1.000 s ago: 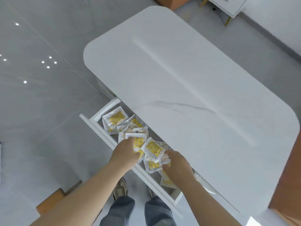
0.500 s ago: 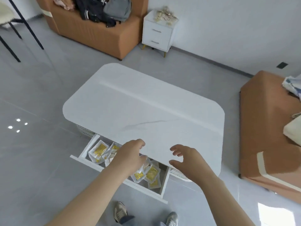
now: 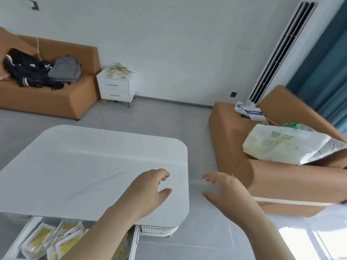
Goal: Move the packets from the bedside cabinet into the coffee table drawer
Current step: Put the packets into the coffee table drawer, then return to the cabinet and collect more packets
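Yellow packets [image 3: 42, 238] lying in open drawer [image 3: 135, 241]; your left hand [image 3: 148, 192] above table [image 3: 84, 166], right hand [image 3: 227, 192] beside it, fingers [image 3: 163, 174] loose, holding nothing.

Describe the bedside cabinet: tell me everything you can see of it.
The bedside cabinet is a white box with two drawers, both shut, each with a slim bar handle. It stands upright on short yellowish legs on the grey floor, against the white wall, close beside the end of the orange sofa. A loose pile of packets lies on its top.
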The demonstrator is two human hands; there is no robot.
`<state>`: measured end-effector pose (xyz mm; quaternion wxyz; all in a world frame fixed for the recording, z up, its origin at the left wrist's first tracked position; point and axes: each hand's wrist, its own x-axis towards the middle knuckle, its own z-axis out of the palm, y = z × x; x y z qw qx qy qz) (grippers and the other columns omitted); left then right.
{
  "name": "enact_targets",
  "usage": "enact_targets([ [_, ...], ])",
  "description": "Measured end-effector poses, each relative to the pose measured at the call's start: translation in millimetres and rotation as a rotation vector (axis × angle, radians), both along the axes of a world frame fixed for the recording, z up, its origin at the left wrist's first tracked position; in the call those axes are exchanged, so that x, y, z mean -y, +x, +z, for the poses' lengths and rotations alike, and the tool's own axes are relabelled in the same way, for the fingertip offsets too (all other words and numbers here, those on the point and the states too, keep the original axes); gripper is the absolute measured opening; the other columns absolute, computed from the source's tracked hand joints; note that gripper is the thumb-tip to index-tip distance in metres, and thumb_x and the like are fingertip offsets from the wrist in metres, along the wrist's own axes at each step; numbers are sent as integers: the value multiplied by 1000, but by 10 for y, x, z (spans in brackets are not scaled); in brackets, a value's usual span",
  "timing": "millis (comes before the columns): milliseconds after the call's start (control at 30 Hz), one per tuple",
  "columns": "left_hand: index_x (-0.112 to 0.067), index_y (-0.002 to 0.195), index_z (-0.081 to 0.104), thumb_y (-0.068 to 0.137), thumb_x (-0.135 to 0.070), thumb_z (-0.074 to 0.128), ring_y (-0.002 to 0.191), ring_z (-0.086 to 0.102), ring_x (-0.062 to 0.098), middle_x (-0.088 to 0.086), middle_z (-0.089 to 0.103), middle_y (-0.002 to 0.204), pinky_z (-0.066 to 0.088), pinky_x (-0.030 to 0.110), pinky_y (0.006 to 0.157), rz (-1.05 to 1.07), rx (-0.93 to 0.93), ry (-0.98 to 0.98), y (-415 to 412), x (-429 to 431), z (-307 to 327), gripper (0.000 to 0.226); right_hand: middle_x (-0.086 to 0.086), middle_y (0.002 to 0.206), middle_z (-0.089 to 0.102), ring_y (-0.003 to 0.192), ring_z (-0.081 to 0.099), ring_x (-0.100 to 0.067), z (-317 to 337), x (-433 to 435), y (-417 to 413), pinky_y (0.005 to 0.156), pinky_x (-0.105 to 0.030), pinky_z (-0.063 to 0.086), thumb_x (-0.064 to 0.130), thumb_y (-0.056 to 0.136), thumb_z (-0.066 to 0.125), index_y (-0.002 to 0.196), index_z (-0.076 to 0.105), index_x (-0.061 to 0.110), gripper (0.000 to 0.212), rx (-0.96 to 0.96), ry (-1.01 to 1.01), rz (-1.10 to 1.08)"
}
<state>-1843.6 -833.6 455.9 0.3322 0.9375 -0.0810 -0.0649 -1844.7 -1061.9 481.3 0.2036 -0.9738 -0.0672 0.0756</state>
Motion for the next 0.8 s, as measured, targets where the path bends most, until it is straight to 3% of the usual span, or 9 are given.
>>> enact_targets([
  [167, -31, 122, 54, 88, -35, 61, 105, 54, -4, -21, 57, 118, 46, 22, 92, -83, 63, -92, 152, 1052, 287, 35, 17, 119, 60, 112, 54, 0, 297, 971, -35, 90, -17, 40, 31, 85, 67, 124, 58, 30, 40, 108, 35, -92],
  [367, -32, 123, 53, 88, -33, 62, 107, 53, -4, -20, 57, 116, 46, 22, 93, -162, 106, -121, 630, 1824, 529, 36, 17, 121, 59, 113, 54, -2, 454, 1692, 240, 92, -19, 42, 30, 86, 66, 125, 58, 30, 40, 138, 47, -173],
  [567, -33, 125, 51, 89, -35, 61, 109, 53, -5, -22, 56, 122, 44, 15, 89, -228, 145, -106, 1444, 2283, 575, 38, 17, 121, 59, 114, 53, -3, 490, 2122, 952, 93, -19, 42, 33, 86, 66, 126, 56, 31, 41, 189, 8, -208],
  [800, -33, 126, 51, 89, -36, 61, 113, 53, -3, -20, 56, 125, 44, 20, 95, -256, 147, -91, 2588, 2585, 648, 39, 19, 123, 59, 115, 52, 1, 589, 2398, 1989, 94, -17, 40, 33, 86, 65, 127, 55, 32, 42, 187, 19, -241],
])
